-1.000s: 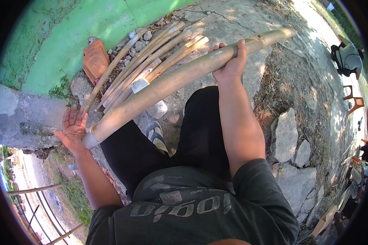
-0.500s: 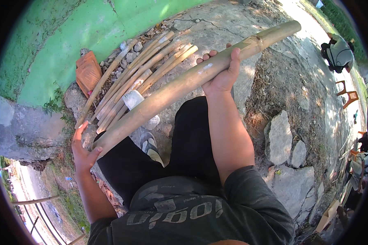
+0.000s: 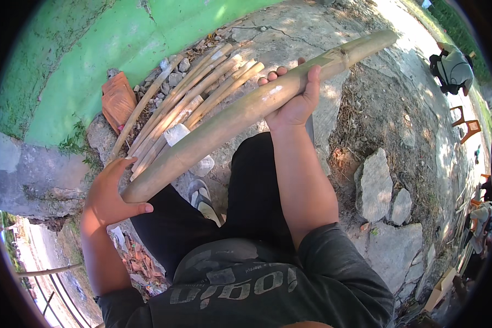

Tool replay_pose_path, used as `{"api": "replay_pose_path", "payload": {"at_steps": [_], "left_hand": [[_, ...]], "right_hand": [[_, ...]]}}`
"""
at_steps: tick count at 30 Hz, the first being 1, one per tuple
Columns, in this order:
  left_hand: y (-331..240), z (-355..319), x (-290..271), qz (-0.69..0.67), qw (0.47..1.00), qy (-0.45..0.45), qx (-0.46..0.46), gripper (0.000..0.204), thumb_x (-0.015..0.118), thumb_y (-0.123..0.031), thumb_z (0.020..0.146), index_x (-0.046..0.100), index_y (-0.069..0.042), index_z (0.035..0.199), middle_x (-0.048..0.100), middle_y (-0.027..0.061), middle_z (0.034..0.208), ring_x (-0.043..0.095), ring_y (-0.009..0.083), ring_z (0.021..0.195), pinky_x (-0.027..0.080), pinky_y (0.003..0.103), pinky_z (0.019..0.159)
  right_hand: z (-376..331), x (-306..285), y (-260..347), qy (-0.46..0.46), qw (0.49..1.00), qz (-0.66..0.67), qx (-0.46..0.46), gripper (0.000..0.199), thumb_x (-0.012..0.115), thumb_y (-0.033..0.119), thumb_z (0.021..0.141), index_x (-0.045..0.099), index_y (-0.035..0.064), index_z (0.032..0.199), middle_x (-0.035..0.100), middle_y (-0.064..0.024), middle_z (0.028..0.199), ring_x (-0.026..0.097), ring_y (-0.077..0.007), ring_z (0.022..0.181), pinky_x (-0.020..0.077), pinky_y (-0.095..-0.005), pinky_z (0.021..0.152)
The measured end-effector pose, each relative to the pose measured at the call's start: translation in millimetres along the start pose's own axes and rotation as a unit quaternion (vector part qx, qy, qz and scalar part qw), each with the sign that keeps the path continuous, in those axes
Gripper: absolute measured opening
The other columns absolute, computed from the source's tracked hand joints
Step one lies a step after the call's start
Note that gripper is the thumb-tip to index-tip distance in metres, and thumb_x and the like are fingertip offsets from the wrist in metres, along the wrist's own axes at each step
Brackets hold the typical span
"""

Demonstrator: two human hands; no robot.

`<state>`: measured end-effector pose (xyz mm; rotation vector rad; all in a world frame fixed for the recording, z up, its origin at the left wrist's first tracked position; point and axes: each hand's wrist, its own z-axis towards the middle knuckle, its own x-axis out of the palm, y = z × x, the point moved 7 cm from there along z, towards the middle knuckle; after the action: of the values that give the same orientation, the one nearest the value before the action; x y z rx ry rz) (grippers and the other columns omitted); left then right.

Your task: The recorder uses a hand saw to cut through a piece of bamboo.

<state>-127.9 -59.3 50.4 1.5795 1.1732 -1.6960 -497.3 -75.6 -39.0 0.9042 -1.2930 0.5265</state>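
Note:
A long thick pale bamboo pole [image 3: 224,123] runs from lower left to upper right across my lap. My right hand [image 3: 295,101] grips it from below near its middle, fingers wrapped over the top. My left hand [image 3: 112,191] cups the pole's near cut end, palm against it, thumb pointing right. Below the pole lies a heap of several split bamboo strips [image 3: 186,104] on the stony ground.
A green painted wall [image 3: 98,49] rises at the upper left. A reddish brick piece [image 3: 117,101] lies by the strips. Grey rocks [image 3: 374,183] sit on bare ground at right. A crouching person [image 3: 454,68] and an orange chair [image 3: 467,126] are far right.
The pole has swung up and to the right. My left hand slid along to close around its near end; my right hand keeps its grip.

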Motion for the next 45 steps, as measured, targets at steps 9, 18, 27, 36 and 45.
{"api": "replay_pose_path", "payload": {"at_steps": [9, 18, 27, 36, 45], "left_hand": [[0, 31, 17, -0.107, 0.962, 0.252, 0.0, 0.102, 0.092, -0.034, 0.049, 0.052, 0.004, 0.135, 0.065, 0.0231, 0.119, 0.064, 0.0317, 0.111, 0.047, 0.037, 0.098], [51, 29, 39, -0.069, 0.981, 0.168, -0.06, 0.08, 0.083, -0.025, 0.059, 0.057, 0.003, 0.129, 0.068, 0.0248, 0.109, 0.067, 0.0338, 0.102, 0.051, 0.039, 0.091], [142, 0, 34, -0.073, 0.99, -0.086, -0.089, 0.052, 0.075, -0.007, 0.064, 0.062, -0.001, 0.114, 0.069, 0.0216, 0.099, 0.069, 0.0348, 0.095, 0.053, 0.042, 0.084], [229, -61, 78, -0.072, 0.975, -0.135, -0.16, 0.075, 0.088, -0.008, 0.059, 0.056, -0.006, 0.127, 0.067, 0.0199, 0.113, 0.065, 0.0343, 0.109, 0.05, 0.043, 0.094], [245, -92, 75, -0.068, 0.96, -0.169, -0.211, 0.074, 0.089, -0.008, 0.06, 0.055, -0.01, 0.126, 0.067, 0.0173, 0.113, 0.066, 0.0338, 0.106, 0.052, 0.043, 0.091]], "right_hand": [[0, 32, -18, 0.04, 0.997, 0.031, 0.05, 0.067, 0.061, 0.062, 0.089, 0.034, 0.0232, 0.136, 0.054, -0.0073, 0.085, 0.057, -0.0218, 0.075, 0.0508, -0.0442, 0.07], [-3, 45, -47, 0.172, 0.979, -0.05, 0.095, 0.089, 0.063, 0.062, 0.088, 0.014, 0.0258, 0.151, 0.062, -0.0124, 0.103, 0.063, -0.0296, 0.099, 0.0506, -0.0513, 0.09], [-41, 58, -125, 0.291, 0.896, -0.174, 0.288, 0.105, 0.077, 0.046, 0.084, 0.009, 0.0147, 0.158, 0.055, -0.0164, 0.13, 0.052, -0.0293, 0.124, 0.0456, -0.0525, 0.101], [-106, 99, -182, 0.411, 0.841, -0.205, 0.286, 0.102, 0.081, 0.037, 0.083, 0.018, 0.0034, 0.155, 0.055, -0.0183, 0.13, 0.051, -0.0253, 0.127, 0.0411, -0.0399, 0.106], [-128, 97, -216, 0.446, 0.813, -0.213, 0.307, 0.104, 0.086, 0.034, 0.078, 0.021, 0.0051, 0.154, 0.05, -0.0134, 0.136, 0.049, -0.0239, 0.127, 0.0414, -0.0396, 0.107]]}}
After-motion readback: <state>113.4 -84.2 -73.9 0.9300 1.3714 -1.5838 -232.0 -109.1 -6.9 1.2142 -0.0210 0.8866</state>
